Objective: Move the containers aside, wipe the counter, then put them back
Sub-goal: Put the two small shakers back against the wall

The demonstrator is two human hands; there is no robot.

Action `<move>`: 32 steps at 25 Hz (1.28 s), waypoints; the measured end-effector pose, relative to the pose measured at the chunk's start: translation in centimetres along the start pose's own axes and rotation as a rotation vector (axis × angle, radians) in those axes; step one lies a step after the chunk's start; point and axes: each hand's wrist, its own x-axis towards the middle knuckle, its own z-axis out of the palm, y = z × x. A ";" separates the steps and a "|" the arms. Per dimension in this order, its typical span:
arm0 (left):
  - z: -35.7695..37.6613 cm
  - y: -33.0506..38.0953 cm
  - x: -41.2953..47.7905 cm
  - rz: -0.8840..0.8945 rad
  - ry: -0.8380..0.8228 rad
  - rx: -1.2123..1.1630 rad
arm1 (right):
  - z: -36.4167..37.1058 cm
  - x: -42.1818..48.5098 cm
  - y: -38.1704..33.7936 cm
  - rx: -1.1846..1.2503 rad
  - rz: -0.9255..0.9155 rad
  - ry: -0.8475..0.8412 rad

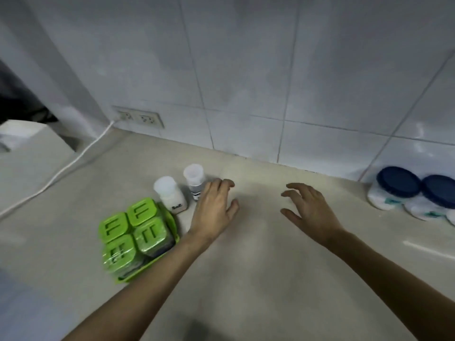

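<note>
A green rack of several green-lidded spice jars (136,236) stands on the beige counter (258,254) at the left. Behind it are a white salt shaker (171,196) and a clear shaker with a dark label (194,178). My left hand (213,210) hovers open just right of the clear shaker, fingers near it but holding nothing. My right hand (310,210) hovers open over the bare counter, fingers spread. Two white jars with dark blue lids (398,185) (440,193) stand at the far right by the wall.
A tiled wall (246,82) runs along the back of the counter. A double socket (139,118) sits low on it, with a white cable (73,163) trailing left across the counter. A white appliance (29,136) stands at the far left.
</note>
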 end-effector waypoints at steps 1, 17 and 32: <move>-1.7 -2.1 0.4 -0.019 0.066 0.040 | 0.4 2.3 -2.4 0.031 -0.021 -0.010; -5.2 -13.6 2.0 -0.095 -0.271 0.095 | 2.0 15.0 -15.4 0.009 -0.237 -0.186; 5.8 12.3 11.3 0.205 -0.368 -0.107 | -7.1 2.0 12.3 -0.277 0.204 -0.022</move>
